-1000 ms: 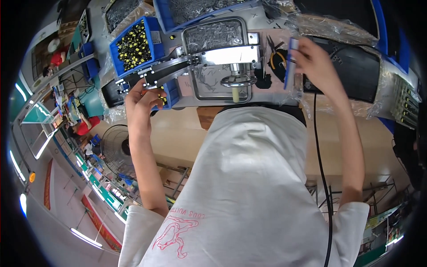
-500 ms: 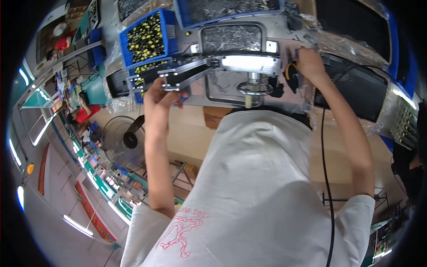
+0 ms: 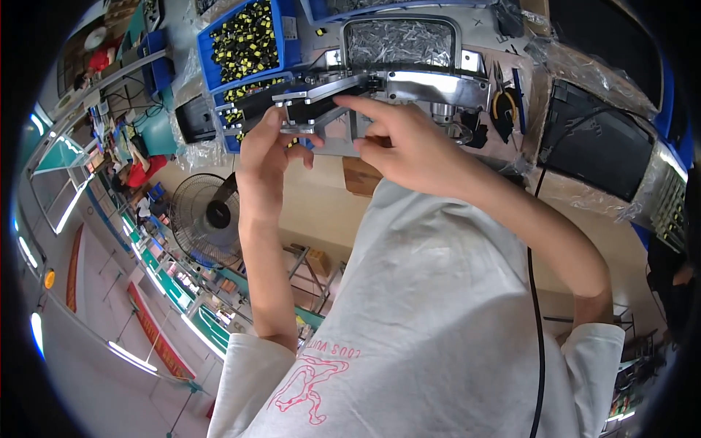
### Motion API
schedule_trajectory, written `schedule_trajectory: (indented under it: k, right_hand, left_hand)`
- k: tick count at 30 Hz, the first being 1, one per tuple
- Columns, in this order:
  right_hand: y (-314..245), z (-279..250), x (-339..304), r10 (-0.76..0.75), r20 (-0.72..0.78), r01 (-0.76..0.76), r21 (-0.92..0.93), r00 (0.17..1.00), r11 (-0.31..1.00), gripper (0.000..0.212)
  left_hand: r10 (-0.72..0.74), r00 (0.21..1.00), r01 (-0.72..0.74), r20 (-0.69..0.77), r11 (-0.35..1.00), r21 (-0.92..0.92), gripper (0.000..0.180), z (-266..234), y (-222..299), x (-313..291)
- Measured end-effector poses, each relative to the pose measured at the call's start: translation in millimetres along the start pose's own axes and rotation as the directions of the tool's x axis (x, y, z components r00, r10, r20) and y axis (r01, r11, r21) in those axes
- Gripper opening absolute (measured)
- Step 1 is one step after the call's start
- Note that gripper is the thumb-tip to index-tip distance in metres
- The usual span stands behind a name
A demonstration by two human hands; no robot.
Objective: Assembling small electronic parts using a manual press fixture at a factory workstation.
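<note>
My left hand [image 3: 266, 157] has its thumb and curled fingers around the near left end of a silver metal frame [image 3: 318, 91] with a dark insert. Across from it, my right hand [image 3: 412, 142] stretches its index finger to the frame's dark middle part. Its thumb is apart from that finger, and I see nothing held between them. The frame joins a shiny metal housing [image 3: 438, 86] on the bench. Part of a round metal wheel [image 3: 460, 133] shows behind my right wrist. Pliers with orange handles [image 3: 503, 106] lie at the right.
A blue bin of black-and-yellow parts [image 3: 244, 44] stands far left. Behind the housing, a metal-rimmed tray holds silver pieces [image 3: 400, 44]. A blue rod [image 3: 519, 98] lies by the pliers. Black trays [image 3: 588, 139] sit right; a black cable [image 3: 537, 314] hangs down. A fan [image 3: 208, 212] stands left.
My right hand has left the pliers area and crossed leftward to the metal frame, its index finger now extended. My left hand stays at the frame's end. The pliers are now uncovered.
</note>
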State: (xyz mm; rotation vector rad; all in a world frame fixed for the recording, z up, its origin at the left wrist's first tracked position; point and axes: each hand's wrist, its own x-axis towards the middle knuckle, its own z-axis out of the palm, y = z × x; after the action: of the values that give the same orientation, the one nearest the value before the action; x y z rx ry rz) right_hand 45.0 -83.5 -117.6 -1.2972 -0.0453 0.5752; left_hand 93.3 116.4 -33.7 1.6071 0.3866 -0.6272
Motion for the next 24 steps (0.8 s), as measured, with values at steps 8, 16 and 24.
schedule_trajectory:
  k: [8, 16, 24]
  right_hand:
    - [-13, 16, 9, -0.064, -0.006, 0.064, 0.107, 0.998, 0.992, 0.061]
    - [-16, 19, 13, 0.007, -0.017, -0.005, 0.145, 1.000, 0.989, 0.059]
    - [-14, 22, 11, -0.073, -0.061, 0.081, 0.146, 0.995, 0.986, 0.056]
  left_hand:
    - [-0.030, 0.998, 0.038, -0.061, 0.989, 0.144, 0.030, 2, -3, 5]
    - [-0.028, 0.998, 0.037, -0.065, 0.989, 0.141, 0.028, 2, -2, 5]
    - [-0.043, 0.998, 0.050, -0.050, 0.987, 0.150, 0.028, 1, -1, 6]
